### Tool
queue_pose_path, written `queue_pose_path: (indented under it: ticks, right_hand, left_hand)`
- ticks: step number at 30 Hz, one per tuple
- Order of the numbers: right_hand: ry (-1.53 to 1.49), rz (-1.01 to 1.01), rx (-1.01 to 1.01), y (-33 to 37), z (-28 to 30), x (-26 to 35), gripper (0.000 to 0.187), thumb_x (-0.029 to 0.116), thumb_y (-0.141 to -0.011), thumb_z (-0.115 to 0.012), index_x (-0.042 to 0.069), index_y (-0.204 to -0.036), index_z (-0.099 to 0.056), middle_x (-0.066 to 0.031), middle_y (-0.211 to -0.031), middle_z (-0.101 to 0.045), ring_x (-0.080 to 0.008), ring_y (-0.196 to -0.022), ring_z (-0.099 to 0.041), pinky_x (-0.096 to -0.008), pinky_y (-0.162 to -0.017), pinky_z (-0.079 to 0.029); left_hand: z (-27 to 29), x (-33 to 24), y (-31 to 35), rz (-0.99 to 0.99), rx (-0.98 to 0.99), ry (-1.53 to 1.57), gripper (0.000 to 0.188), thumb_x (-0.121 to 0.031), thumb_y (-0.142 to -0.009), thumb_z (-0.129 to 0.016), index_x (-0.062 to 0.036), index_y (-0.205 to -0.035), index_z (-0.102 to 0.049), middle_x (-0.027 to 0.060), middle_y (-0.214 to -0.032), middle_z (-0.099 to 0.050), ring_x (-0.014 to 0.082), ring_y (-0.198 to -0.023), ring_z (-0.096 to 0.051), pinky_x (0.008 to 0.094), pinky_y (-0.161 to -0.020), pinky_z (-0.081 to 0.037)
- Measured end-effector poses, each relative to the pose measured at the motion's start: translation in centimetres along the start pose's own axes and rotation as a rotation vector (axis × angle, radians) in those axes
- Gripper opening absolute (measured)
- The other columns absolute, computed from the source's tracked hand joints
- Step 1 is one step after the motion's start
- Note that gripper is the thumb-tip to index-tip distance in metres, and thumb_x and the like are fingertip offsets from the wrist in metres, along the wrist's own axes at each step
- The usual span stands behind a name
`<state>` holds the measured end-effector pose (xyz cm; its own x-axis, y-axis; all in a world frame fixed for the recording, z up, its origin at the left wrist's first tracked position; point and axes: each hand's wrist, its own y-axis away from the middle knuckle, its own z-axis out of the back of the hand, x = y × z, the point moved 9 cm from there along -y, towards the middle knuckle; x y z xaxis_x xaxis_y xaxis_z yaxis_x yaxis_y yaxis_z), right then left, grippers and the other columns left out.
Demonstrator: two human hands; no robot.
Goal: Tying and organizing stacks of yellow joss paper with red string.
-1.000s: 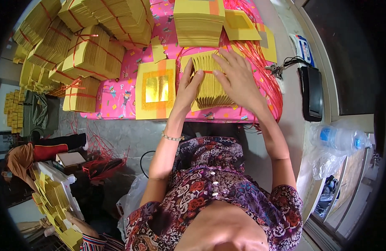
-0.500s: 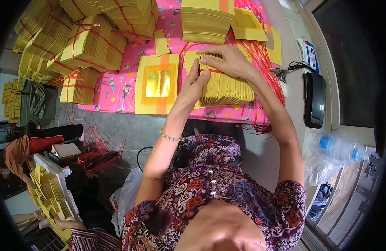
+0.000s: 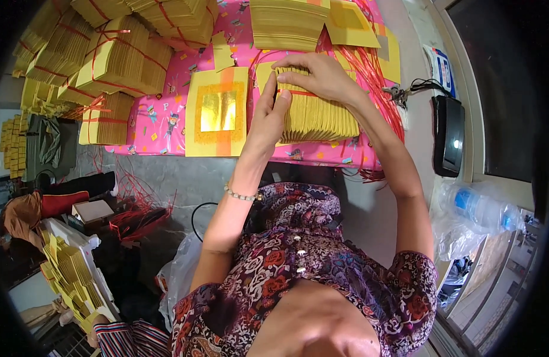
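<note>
A thick bundle of yellow paper sheets (image 3: 322, 122) lies on the pink table cover in front of me, its edges fanned toward me and a red ribbon across its top. My left hand (image 3: 268, 116) presses against the bundle's left side, thumb on the near face of its corner. Over the far left corner curls my right hand (image 3: 319, 77), its fingertips meeting the left hand's fingers at the ribbon. The ribbon's ends are hidden by the fingers. Left of the bundle lies a flat yellow sheet with a shiny gold square (image 3: 218, 113).
Tied yellow paper bundles (image 3: 117, 56) pile up at the far left. A tall loose stack (image 3: 289, 24) stands behind my hands. Loose red ribbons (image 3: 384, 95) trail along the right side. A black device (image 3: 447, 137) sits farther right. At lower left, a co-worker's striped sleeve (image 3: 129, 338) shows beside more yellow papers.
The whole view has shifted slightly, with the table a little higher in it. Both hands keep their hold on the bundle's far left corner, with only small finger movement.
</note>
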<state>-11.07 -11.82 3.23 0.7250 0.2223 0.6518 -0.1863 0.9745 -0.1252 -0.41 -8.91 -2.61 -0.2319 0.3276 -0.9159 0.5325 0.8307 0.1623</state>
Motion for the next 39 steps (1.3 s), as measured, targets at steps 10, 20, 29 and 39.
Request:
queue_pose_path:
  ticks: [10,20,29,39]
  right_hand:
    - [0.095,0.065,-0.068,1.3,1.8,0.9,0.037,0.033,-0.096,-0.051,0.008,-0.122,-0.061,-0.0142,-0.110,-0.066,-0.0295,-0.099,-0.063,-0.0385,-0.083,-0.048]
    - [0.207,0.107,-0.060,2.0,0.5,1.2,0.041,0.034,-0.094,-0.052,0.006,-0.123,-0.057,-0.0147,-0.118,-0.061,-0.0321,-0.109,-0.058,-0.0404,-0.092,-0.045]
    - [0.221,0.125,-0.073,1.9,0.7,1.2,0.042,0.036,-0.091,-0.055,0.008,-0.121,-0.055,-0.0144,-0.112,-0.062,-0.0343,-0.104,-0.058,-0.0431,-0.089,-0.046]
    - [-0.475,-0.331,-0.616,13.8,5.3,-8.6,0.036,0.026,-0.102,-0.043,0.002,-0.127,-0.055,-0.0076,-0.117,-0.060,-0.0137,-0.112,-0.054,-0.0285,-0.098,-0.041]
  left_hand:
    - [0.4,-0.3,0.5,-0.099,0.037,-0.083,0.069,-0.021,-0.095,-0.056,0.0061,-0.146,-0.019,0.0189,-0.150,-0.029,0.0196,-0.136,-0.031,0.0296,-0.110,-0.027]
    - [-0.7,-0.7,1.3,-0.076,0.019,-0.046,0.071,-0.017,-0.096,-0.053,0.0061,-0.148,-0.010,0.0211,-0.151,-0.024,0.0189,-0.135,-0.029,0.0282,-0.107,-0.028]
    - [-0.2,-0.9,0.9,-0.154,0.023,-0.078,0.070,-0.018,-0.095,-0.056,0.0078,-0.146,-0.016,0.0209,-0.149,-0.028,0.0205,-0.136,-0.031,0.0310,-0.110,-0.027]
    - [4.8,3.2,-0.4,-0.001,-0.053,0.224,0.063,-0.038,-0.100,-0.043,0.0009,-0.146,-0.026,0.0131,-0.148,-0.033,0.0242,-0.136,-0.033,0.0350,-0.112,-0.026]
